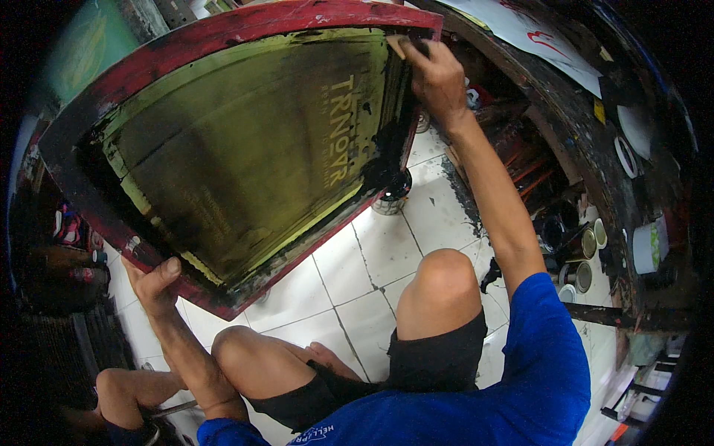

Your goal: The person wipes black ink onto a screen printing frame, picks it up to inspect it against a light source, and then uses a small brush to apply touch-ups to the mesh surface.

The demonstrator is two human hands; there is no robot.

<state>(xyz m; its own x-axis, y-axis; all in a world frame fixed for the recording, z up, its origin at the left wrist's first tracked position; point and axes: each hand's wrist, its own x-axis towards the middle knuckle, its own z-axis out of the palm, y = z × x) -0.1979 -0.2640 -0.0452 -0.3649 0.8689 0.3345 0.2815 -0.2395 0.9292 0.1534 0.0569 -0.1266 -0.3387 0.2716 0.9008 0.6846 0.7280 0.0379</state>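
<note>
A screen-printing frame (245,24) with red wooden sides is tilted up before me, its yellow-green mesh (245,149) bearing pale lettering. My left hand (156,286) grips its lower left corner, thumb on the front face. At the upper right corner, my right hand (440,83) pinches a small flat tan scraper (396,47) against the mesh border. Thick black ink (388,145) is smeared along the right side of the frame. Just under the lower right edge is an ink-stained can (390,202), its top partly hidden by black ink.
White floor tiles (297,286) lie below, beyond my bent knees. Along the right runs a dark cluttered bench (573,126) with a white sheet (547,41). Several paint cans (584,276) stand under it. Another person's knee (123,394) is at the lower left.
</note>
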